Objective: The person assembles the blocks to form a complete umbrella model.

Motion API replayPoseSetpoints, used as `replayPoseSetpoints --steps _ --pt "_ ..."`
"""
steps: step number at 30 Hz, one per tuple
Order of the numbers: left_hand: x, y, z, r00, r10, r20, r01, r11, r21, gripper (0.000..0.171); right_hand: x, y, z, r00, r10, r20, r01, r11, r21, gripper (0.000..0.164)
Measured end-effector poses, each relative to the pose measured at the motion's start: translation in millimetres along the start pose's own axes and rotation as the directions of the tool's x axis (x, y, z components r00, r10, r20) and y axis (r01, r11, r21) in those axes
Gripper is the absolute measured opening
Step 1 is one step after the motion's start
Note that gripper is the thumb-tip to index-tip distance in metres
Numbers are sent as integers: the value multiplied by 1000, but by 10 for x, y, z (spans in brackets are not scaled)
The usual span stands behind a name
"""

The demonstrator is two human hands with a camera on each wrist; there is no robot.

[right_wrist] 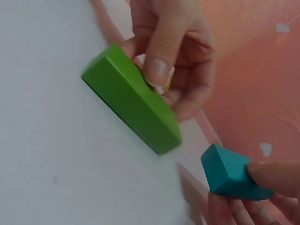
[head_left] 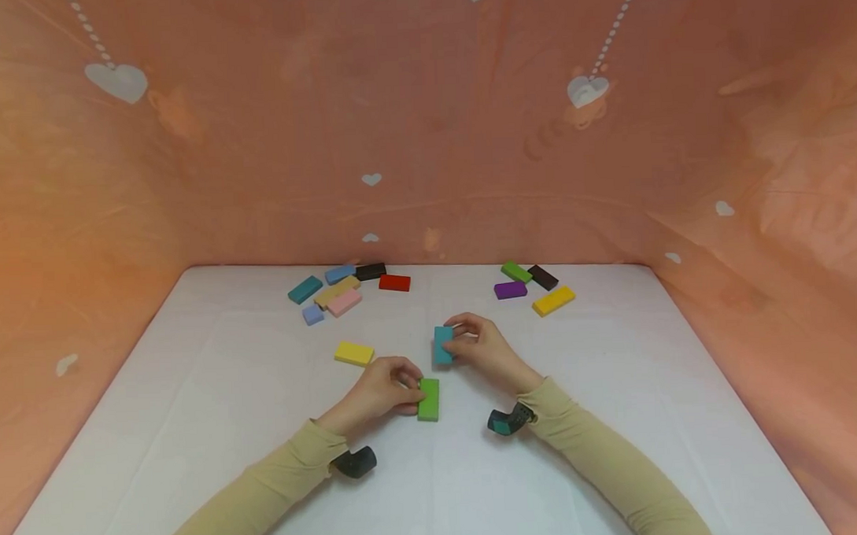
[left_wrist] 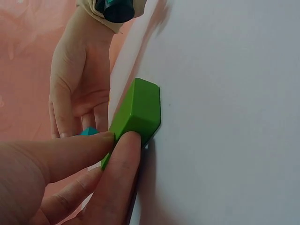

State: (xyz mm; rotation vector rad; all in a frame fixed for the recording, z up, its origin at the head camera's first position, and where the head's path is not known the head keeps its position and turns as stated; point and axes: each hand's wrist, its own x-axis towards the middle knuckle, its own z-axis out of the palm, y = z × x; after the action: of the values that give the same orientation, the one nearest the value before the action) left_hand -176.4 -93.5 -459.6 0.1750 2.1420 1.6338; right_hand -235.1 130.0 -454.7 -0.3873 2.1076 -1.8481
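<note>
Between thumb and fingers, my left hand (head_left: 386, 389) pinches a green block (head_left: 428, 400) low over the white tabletop, near the middle. In the left wrist view that green block (left_wrist: 140, 105) lies close to the white surface. A little farther back, my right hand (head_left: 479, 344) grips a teal block (head_left: 442, 346) by its right side. The right wrist view shows the teal block (right_wrist: 229, 173) held by thumb and fingers, apart from the green block (right_wrist: 133, 101). Beside the left hand lies a yellow block (head_left: 354, 353), which it does not hold.
At the back left sits a loose group of several blocks, among them a red block (head_left: 395, 283) and a pink block (head_left: 345, 303). Purple (head_left: 510, 290), green (head_left: 517, 272), black (head_left: 543, 277) and orange-yellow (head_left: 553, 301) blocks lie back right. A pink curtain (head_left: 424, 142) encloses the table.
</note>
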Motion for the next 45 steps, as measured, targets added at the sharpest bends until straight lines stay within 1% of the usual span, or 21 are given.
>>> replayPoseSetpoints --steps 9,17,19,23,26,27,35,40,45 --pt "-15 -10 36 1000 6 -14 -6 1000 -13 30 -14 11 122 1000 14 25 -13 999 -44 36" --pt "-25 4 47 1000 27 -12 -27 999 -21 30 -12 45 142 999 34 42 -32 998 -46 40" --pt "-27 9 50 1000 25 -16 -25 999 -23 30 -30 13 146 998 40 45 -38 998 -51 40" --pt "-29 20 56 999 9 -33 -10 1000 -24 30 -129 -163 185 997 40 58 -37 997 -61 38" --pt "-30 23 60 999 8 -46 -9 1000 -21 30 -197 -265 217 998 22 63 -18 997 -69 36" --pt "-30 25 62 999 7 -49 -7 1000 -20 30 -200 -266 220 998 19 64 -14 997 -75 36" --pt "-35 32 64 998 -8 -55 7 1000 -19 30 -80 -7 195 998 -10 54 15 994 -107 37" --pt "-34 35 71 998 -14 -57 13 1000 -15 29 -92 7 198 999 -17 38 22 991 -134 36" --pt "-44 38 84 998 -12 -54 12 1000 -13 28 -115 0 203 999 -40 26 44 980 -195 35"
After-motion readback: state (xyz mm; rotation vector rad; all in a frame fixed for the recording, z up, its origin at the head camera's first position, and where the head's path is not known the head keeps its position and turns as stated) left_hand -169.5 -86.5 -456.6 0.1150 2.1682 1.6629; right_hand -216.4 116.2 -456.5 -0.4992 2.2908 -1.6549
